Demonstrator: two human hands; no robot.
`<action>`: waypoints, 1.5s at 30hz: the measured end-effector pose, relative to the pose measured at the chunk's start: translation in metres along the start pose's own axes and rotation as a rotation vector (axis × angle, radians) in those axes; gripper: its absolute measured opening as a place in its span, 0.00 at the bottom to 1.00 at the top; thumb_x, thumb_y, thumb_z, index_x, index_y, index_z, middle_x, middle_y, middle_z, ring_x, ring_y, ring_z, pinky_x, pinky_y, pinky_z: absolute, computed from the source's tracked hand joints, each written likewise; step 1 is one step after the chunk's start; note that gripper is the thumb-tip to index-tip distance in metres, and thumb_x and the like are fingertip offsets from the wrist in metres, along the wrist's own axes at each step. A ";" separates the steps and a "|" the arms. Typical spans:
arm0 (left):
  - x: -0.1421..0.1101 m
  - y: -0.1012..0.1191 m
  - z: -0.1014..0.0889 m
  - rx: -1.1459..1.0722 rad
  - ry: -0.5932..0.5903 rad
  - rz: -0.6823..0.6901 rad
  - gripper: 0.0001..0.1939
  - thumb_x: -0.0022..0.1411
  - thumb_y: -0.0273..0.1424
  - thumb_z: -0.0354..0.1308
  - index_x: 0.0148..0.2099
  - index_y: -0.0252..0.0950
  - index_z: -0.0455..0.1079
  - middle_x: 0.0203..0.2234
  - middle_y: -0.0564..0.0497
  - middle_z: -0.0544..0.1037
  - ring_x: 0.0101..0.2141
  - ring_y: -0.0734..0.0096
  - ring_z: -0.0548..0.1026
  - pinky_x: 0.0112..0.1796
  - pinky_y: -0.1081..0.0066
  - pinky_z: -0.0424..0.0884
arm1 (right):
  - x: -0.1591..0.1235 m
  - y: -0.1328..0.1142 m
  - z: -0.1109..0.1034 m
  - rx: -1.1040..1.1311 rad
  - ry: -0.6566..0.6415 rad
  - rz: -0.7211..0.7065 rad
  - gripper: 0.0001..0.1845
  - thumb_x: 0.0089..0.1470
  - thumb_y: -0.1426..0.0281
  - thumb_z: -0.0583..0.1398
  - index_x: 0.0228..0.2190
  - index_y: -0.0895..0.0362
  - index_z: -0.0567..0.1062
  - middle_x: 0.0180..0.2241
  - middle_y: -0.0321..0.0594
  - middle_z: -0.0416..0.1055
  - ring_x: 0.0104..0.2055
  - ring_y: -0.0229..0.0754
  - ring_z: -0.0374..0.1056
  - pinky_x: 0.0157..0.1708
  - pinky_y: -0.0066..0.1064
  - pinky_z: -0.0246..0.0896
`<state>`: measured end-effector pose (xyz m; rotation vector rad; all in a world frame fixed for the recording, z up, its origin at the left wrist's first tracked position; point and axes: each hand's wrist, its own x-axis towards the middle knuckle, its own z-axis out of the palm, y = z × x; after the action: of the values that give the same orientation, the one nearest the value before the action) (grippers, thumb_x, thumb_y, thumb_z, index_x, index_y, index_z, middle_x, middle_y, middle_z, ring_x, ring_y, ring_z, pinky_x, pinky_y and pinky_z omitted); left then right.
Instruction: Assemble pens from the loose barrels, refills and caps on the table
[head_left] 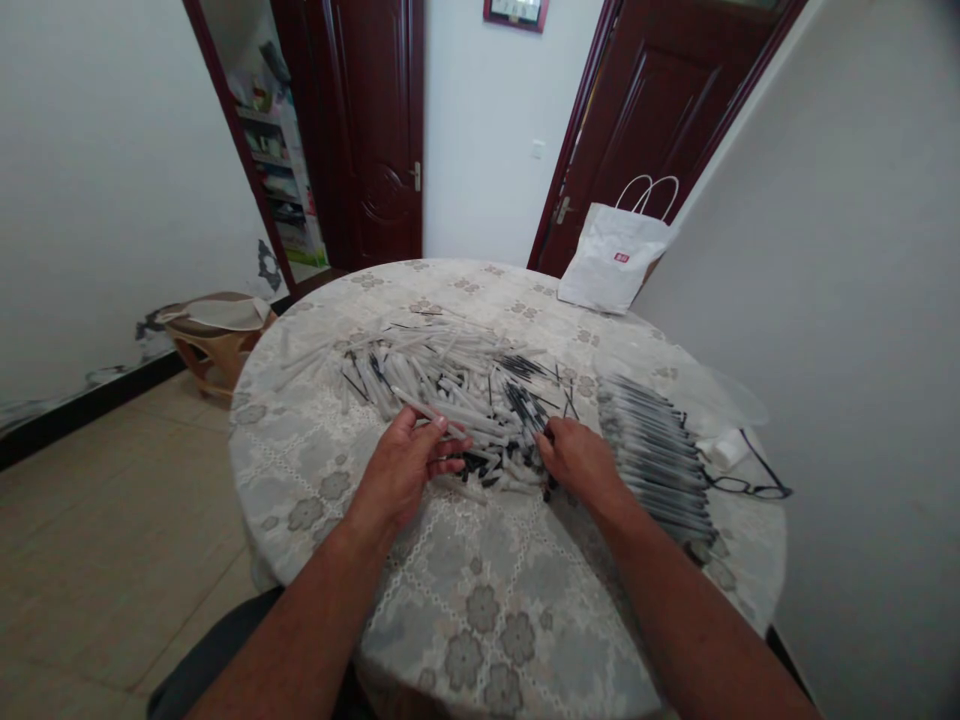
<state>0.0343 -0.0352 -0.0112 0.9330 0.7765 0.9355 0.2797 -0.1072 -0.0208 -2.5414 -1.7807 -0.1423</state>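
Between the thumb and fingers of my left hand (409, 460) is a whitish pen barrel (417, 403), pointing up and to the left. My right hand (576, 455) is closed at the right side of the pile, fingers curled down; what it pinches is hidden. Close to its fingertips lie dark pen parts (523, 405). Under and between both hands spreads a heap of pale tubes (420, 355), with short black and white pieces (491, 465) at its near edge. Thin dark refills (525, 367) lie in a bunch behind.
Right of my right arm, a row of assembled-looking pens (660, 455) lies on the round table's patterned cloth (480, 600). Eyeglasses (750, 488) and a small white object (726, 450) are beyond it. A white paper bag (615, 255) stands at the back; a stool (214, 335) is at left.
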 end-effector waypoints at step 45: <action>0.002 0.001 -0.004 -0.222 0.111 0.140 0.14 0.62 0.36 0.64 0.44 0.38 0.64 0.41 0.45 0.80 0.38 0.62 0.83 0.36 0.67 0.79 | -0.012 -0.014 -0.007 0.548 0.382 -0.548 0.05 0.66 0.69 0.57 0.36 0.55 0.72 0.33 0.40 0.70 0.34 0.42 0.67 0.38 0.32 0.61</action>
<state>0.0316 -0.0320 -0.0116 0.7524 0.6909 1.1788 0.2623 -0.1141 -0.0152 -1.5128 -1.9556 -0.1194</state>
